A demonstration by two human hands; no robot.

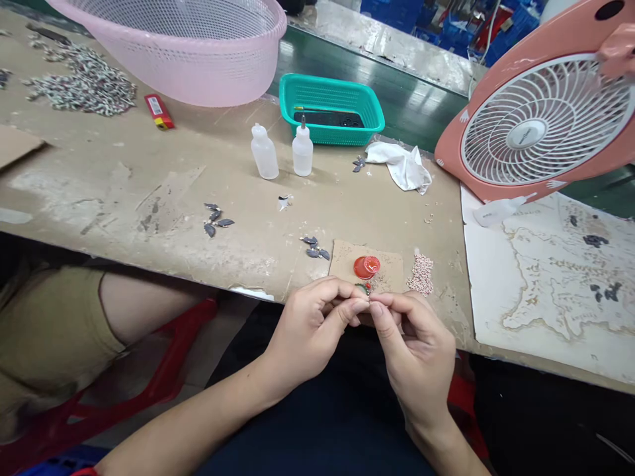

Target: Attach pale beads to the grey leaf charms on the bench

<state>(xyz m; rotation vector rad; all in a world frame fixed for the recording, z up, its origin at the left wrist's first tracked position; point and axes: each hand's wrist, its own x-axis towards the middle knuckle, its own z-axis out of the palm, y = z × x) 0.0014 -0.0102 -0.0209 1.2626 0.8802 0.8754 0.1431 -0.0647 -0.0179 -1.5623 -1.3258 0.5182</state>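
Observation:
My left hand point(317, 324) and my right hand point(414, 330) meet at the table's front edge, thumbs and forefingers pinched almost tip to tip. Between them is a tiny piece with green and red parts point(364, 288); its exact kind is too small to make out. Just beyond the fingertips a small red cup point(366, 266) rests on a square of cardboard point(342, 254), with dark specks scattered beside it. Right of the cardboard lies a heap of small pinkish beads point(421, 274). Dark leaf-shaped pieces point(314, 248) lie to the left of the cup.
Two squeeze bottles point(302, 151) stand mid-table before a green basket point(332, 135). A pink basket point(238, 66), a red lighter point(159, 112) and a bead pile point(94, 82) are at the left. An orange fan point(540, 125) and stained paper point(550, 291) are at the right. Another person's leg point(149, 301) shows at left.

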